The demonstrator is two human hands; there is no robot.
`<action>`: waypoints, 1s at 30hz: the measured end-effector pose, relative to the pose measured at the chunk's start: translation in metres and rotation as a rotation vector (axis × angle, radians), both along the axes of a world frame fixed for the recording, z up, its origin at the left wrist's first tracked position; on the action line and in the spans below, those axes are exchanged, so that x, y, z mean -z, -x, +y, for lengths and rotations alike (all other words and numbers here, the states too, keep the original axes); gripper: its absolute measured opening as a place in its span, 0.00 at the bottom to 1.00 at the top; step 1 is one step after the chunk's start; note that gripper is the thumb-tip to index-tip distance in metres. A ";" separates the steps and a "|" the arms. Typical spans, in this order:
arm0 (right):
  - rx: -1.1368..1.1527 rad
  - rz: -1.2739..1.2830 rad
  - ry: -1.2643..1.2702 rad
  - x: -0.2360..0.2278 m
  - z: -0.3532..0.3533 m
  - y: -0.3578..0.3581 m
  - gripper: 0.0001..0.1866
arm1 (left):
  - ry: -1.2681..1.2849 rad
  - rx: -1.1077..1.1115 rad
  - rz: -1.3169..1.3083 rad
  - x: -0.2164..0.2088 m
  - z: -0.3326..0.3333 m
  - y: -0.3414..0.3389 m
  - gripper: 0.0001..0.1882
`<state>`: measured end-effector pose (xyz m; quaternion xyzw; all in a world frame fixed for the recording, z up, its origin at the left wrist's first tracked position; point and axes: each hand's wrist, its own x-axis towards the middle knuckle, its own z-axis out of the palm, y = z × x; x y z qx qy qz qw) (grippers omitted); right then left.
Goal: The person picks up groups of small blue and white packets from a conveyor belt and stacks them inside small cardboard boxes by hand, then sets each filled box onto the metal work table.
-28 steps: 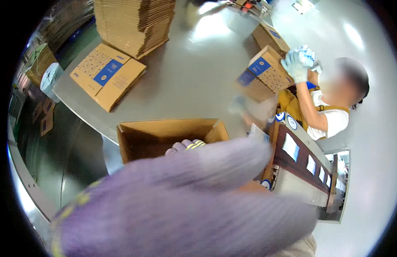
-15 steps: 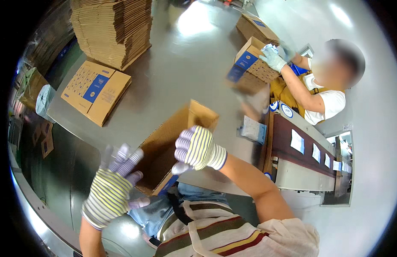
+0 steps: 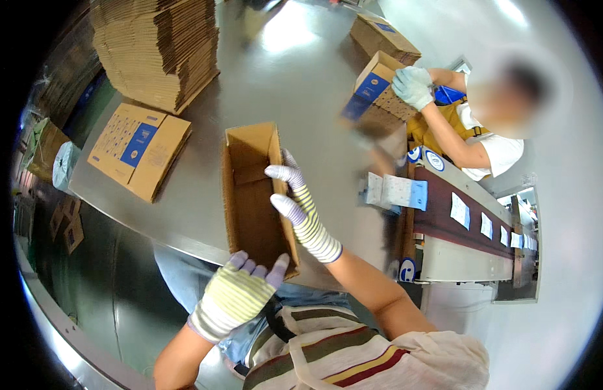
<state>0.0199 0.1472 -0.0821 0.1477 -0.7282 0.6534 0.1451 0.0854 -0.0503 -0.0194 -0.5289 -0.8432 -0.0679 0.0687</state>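
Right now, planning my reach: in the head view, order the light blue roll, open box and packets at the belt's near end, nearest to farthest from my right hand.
1. Open box: touching your right hand, on its left.
2. Packets: right, at the belt's near end.
3. Light blue roll: far left, past the table.

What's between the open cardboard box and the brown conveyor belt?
The head view shows the gloved right hand, then grey tabletop, then white-and-blue packets.

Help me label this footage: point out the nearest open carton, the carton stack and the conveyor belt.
Nearest open carton (image 3: 255, 211), head view: bare inside.
Carton stack (image 3: 145, 55), head view: layered side.
Conveyor belt (image 3: 438, 216), head view: bare dark-red surface.
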 end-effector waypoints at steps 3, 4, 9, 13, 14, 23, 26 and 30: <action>-0.054 -0.026 0.176 0.020 0.007 0.011 0.25 | -0.048 -0.017 -0.007 0.004 0.013 0.003 0.23; -0.041 -0.035 0.249 0.010 0.002 0.009 0.26 | -0.068 -0.025 -0.001 0.005 0.015 0.005 0.22; -0.143 -0.036 0.292 0.008 -0.008 0.020 0.27 | -0.207 -0.154 0.051 0.021 0.016 0.004 0.21; -0.195 -0.039 0.379 0.013 -0.005 0.026 0.25 | -0.332 -0.229 0.128 0.028 0.031 -0.002 0.19; -0.203 -0.052 0.396 0.011 -0.005 0.026 0.25 | -0.376 -0.236 0.145 0.031 0.033 -0.004 0.18; -0.218 -0.084 0.361 0.008 -0.009 0.025 0.25 | -0.512 -0.261 0.220 0.042 0.033 -0.007 0.16; -0.208 -0.089 0.344 0.012 -0.011 0.027 0.25 | -0.518 -0.260 0.218 0.040 0.032 -0.007 0.16; -0.199 -0.090 0.337 0.011 -0.008 0.026 0.24 | -0.522 -0.261 0.215 0.043 0.034 -0.008 0.16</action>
